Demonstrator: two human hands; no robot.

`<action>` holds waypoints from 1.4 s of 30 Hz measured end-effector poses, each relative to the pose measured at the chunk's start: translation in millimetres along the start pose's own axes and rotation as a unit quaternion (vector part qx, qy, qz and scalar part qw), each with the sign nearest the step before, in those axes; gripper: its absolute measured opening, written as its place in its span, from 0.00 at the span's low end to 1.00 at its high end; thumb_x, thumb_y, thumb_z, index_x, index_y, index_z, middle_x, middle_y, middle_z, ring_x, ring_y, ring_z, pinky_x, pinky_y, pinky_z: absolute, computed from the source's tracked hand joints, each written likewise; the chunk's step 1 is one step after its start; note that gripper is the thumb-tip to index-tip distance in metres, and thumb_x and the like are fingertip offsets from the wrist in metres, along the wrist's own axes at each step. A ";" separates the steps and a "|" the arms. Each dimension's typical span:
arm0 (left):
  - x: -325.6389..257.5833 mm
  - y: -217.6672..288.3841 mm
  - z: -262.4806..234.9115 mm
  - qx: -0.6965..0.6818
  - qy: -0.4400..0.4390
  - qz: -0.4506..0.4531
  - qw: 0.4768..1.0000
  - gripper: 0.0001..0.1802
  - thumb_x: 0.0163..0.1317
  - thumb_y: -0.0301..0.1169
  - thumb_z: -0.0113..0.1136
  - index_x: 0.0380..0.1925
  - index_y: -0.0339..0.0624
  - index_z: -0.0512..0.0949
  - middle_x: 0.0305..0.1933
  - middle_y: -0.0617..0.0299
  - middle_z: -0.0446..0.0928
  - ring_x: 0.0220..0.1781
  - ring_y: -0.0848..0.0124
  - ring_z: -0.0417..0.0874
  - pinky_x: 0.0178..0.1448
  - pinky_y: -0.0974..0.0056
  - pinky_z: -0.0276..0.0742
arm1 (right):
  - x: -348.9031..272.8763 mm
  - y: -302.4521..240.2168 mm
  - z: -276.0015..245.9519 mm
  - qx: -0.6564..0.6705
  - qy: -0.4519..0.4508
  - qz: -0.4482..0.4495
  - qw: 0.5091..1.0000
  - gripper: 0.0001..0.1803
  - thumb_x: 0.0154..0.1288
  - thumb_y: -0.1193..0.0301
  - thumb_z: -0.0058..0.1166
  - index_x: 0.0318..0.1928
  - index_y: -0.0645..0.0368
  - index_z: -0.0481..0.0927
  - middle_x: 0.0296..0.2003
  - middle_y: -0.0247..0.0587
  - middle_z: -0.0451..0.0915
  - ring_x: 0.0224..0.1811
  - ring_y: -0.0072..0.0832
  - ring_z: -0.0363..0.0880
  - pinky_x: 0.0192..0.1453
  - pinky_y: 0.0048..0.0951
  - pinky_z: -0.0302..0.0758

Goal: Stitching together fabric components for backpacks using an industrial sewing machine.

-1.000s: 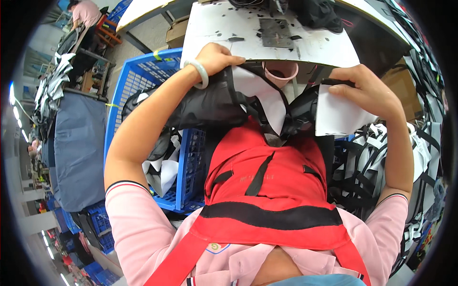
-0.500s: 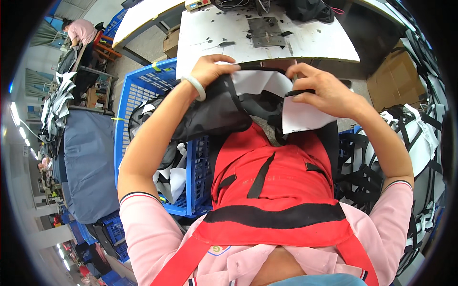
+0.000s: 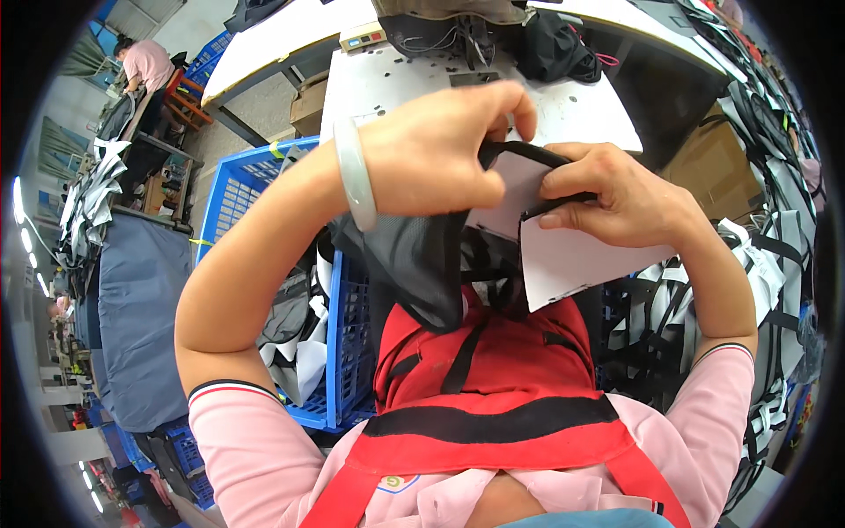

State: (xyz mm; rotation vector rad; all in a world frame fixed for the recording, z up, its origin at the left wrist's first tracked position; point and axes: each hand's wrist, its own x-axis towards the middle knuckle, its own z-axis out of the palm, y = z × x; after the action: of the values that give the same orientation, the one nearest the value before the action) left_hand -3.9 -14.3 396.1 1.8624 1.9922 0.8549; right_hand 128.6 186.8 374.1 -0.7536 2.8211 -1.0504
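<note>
Two hands up close to the camera, over a white sewing table (image 3: 572, 114) with a sewing machine (image 3: 440, 26) at its far edge. Blue plastic crate (image 3: 264, 194) sits left of the table, holding black and white cut fabric; more black-and-white strap pieces (image 3: 766, 264) piled on the right. Another person in a pink top (image 3: 145, 66) works far left in the room. Wearer has a red apron with black bands (image 3: 493, 396) over pink sleeves.

Left hand (image 3: 436, 150), pale bangle (image 3: 352, 172) on the wrist, fingers curled shut on the black mesh fabric piece (image 3: 414, 264), which hangs down toward the apron. Right hand (image 3: 616, 198) pinches the black edge binding (image 3: 554, 207) between thumb and fingers against a white panel (image 3: 572, 260) of the same piece. Both hands nearly touching, held above the near table edge.
</note>
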 end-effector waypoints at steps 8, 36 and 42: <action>-12.5 -38.5 48.7 0.120 0.144 -0.037 0.982 0.19 0.55 0.20 0.49 0.49 0.34 0.74 0.44 0.44 0.78 0.47 0.44 0.77 0.53 0.53 0.74 | 10.2 27.4 -0.2 0.000 -0.051 0.062 0.997 0.14 0.61 0.66 0.58 0.39 0.66 0.80 0.34 0.48 0.75 0.36 0.42 0.75 0.42 0.35 0.71; 65.9 -175.0 35.5 -0.206 0.213 -0.267 0.917 0.17 0.58 0.31 0.64 0.43 0.28 0.81 0.37 0.56 0.83 0.37 0.74 0.80 0.47 0.70 0.74 | 66.4 135.2 -36.9 0.016 -0.031 0.251 0.967 0.24 0.56 0.58 0.61 0.47 0.64 0.82 0.41 0.41 0.82 0.41 0.28 0.78 0.52 0.25 0.71; 74.4 -178.9 32.0 -0.241 0.236 -0.243 0.910 0.18 0.57 0.31 0.64 0.44 0.29 0.81 0.38 0.56 0.83 0.39 0.74 0.80 0.49 0.71 0.73 | 71.2 147.4 -40.6 0.026 -0.006 0.231 0.973 0.26 0.56 0.59 0.62 0.50 0.66 0.80 0.44 0.42 0.82 0.44 0.26 0.78 0.55 0.24 0.71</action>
State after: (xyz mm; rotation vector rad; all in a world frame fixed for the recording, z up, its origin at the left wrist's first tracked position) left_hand -139.2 66.8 279.2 0.8837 2.0954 1.5522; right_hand -5.4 275.3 322.5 -0.0818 2.7393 -1.0212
